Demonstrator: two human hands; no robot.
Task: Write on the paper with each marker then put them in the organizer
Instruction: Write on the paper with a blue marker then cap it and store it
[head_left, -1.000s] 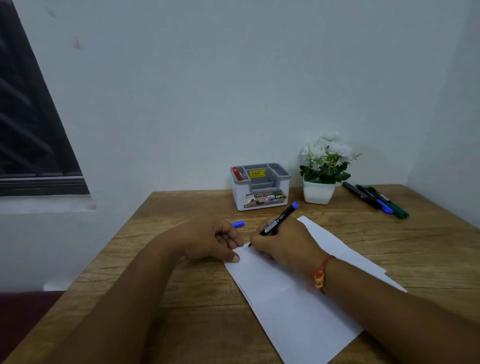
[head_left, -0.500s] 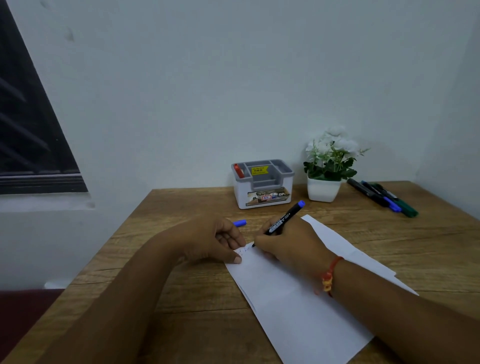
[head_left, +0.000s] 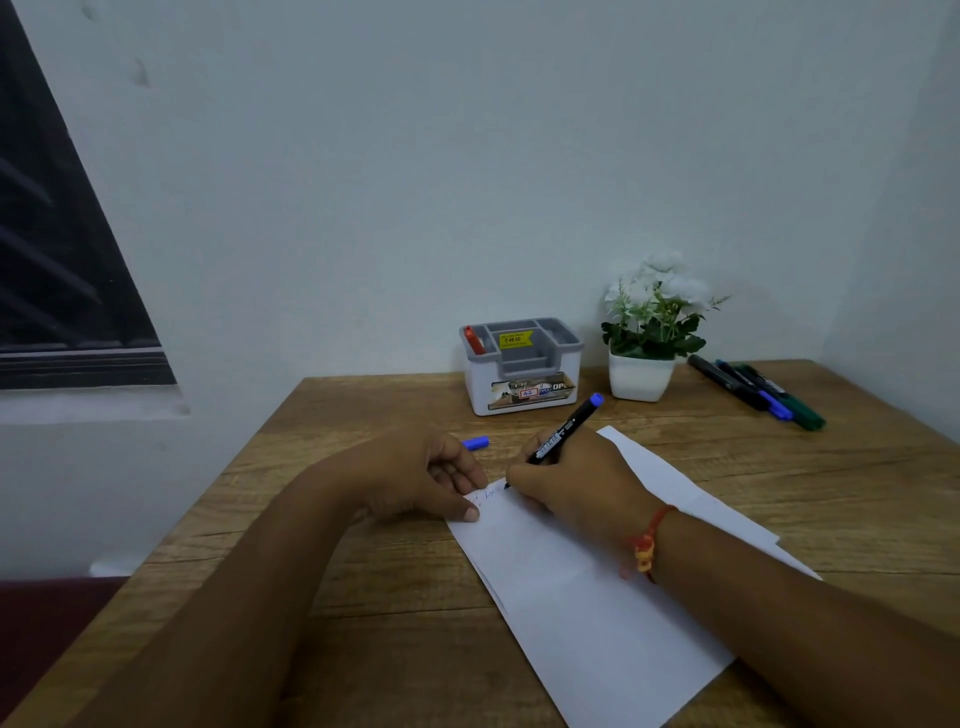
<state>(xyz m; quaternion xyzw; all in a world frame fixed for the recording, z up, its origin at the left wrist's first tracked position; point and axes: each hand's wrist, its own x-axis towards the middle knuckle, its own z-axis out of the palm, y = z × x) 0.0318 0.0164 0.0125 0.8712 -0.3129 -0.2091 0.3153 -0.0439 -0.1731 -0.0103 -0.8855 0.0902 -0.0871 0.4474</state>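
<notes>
My right hand (head_left: 576, 483) grips a black marker with a blue end (head_left: 566, 428), its tip touching the top left of the white paper (head_left: 597, 597), where small blue marks show. My left hand (head_left: 421, 475) rests on the paper's corner with fingers curled around the blue cap (head_left: 476, 443), which sticks out past the knuckles. The white and grey organizer (head_left: 522, 366) stands at the back of the table with a red marker (head_left: 474, 340) in its left slot. Three more markers (head_left: 756, 389) lie at the back right.
A white pot of white flowers (head_left: 649, 338) stands right of the organizer. The wooden table (head_left: 363, 597) meets the wall at the back and on the right. A dark window (head_left: 57, 260) is on the left.
My right hand has slid a little to the right along the paper with the marker, leaving more blue marks. The view has shifted slightly; the left hand has stayed put.
</notes>
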